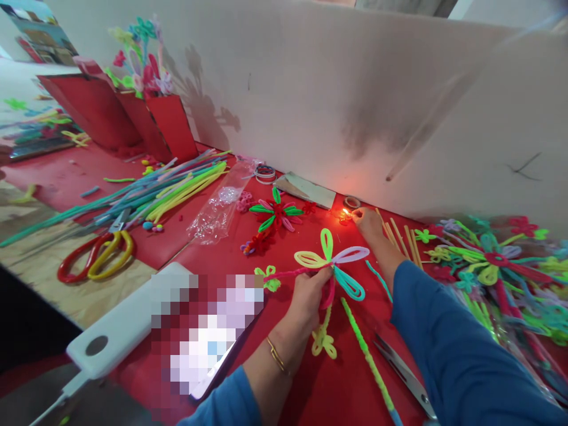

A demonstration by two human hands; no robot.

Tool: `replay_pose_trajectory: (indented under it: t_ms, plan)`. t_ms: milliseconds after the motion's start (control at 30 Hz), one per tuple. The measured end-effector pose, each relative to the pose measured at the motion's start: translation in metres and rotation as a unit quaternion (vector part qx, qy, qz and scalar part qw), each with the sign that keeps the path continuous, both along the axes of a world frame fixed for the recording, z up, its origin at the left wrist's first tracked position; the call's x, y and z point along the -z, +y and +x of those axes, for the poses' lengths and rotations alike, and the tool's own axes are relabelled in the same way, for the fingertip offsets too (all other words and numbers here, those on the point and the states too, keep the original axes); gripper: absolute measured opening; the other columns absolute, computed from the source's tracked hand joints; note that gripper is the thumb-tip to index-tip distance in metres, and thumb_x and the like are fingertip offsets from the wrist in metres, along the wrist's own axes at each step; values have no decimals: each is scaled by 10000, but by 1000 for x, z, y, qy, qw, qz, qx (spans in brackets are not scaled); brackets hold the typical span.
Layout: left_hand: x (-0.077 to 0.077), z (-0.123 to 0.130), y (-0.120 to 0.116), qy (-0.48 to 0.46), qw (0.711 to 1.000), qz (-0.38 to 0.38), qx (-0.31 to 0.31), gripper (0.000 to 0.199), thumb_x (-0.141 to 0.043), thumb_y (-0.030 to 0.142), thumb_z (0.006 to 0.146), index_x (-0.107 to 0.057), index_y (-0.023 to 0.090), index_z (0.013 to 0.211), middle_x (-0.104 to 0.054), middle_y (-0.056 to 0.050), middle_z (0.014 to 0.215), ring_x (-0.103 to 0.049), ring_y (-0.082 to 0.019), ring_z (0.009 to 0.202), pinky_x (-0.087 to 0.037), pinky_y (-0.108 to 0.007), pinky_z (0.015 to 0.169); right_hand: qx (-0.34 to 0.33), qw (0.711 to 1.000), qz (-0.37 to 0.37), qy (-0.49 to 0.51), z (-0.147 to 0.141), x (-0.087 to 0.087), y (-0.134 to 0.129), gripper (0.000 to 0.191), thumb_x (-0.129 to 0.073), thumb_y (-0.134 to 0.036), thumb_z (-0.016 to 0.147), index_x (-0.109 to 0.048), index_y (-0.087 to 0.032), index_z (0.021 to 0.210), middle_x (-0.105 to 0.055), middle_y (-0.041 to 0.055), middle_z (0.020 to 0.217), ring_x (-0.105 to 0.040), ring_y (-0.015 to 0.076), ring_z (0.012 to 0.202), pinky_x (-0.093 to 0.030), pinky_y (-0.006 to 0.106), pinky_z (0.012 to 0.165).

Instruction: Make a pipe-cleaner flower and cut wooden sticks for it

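My left hand, with a gold bracelet at the wrist, pinches the middle of a pipe-cleaner flower with yellow, green, lilac and teal loops. A pink stem runs left from it to a small green flower. Below my left hand hangs a small yellow flower. Farther back, my right hand is closed at a small glowing orange light; what its fingers hold is too small to make out. A roll of tape lies just behind that light.
On the red table are scissors, a white power bank, a blurred phone, pipe cleaners, a metal tool and finished flowers. A pale wall rises behind.
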State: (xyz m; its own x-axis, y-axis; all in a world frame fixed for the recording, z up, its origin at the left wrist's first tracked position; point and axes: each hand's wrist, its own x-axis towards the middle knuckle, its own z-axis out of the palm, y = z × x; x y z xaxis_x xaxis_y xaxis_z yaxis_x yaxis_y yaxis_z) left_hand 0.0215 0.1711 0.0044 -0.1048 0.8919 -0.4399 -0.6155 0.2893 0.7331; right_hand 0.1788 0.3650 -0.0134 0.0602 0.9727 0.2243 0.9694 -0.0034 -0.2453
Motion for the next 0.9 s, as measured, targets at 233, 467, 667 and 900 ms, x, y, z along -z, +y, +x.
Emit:
replay_pose_trajectory:
  t_ms: [233,467,667,900]
  plan:
    - [-1,0,0,-1,1000,-7,2,189,-684,276,579,-611,112,637,-528,18,534,-408,-61,477,-304,-196,477,6,1000,-8,12,-1,0,-2,276,-472,-218,721,-668,-141,900,-684,114,884,-595,217,766,-380,281,628]
    - [0,0,0,-3,1000,-12,-4,208,-700,292,541,-596,115,573,-487,32,477,-372,-52,439,-267,-196,445,-7,998,11,69,0,-7,-8,268,-468,-227,704,-659,-115,855,-678,122,815,-586,208,712,-398,285,605]
    - [-1,0,0,0,1000,-10,1,216,-685,291,545,-550,126,511,-422,54,418,-326,-42,398,-240,-197,420,-48,983,46,170,11,-41,-62,271,-466,-317,749,-619,-144,890,-659,42,745,-576,139,606,-434,240,537]
    - [2,1,-3,1,999,22,27,219,-697,322,539,-583,135,551,-497,32,479,-396,-66,433,-316,-215,466,-209,948,61,233,-7,-66,-173,124,-547,-280,757,-628,-191,788,-662,20,757,-598,132,632,-465,236,554]
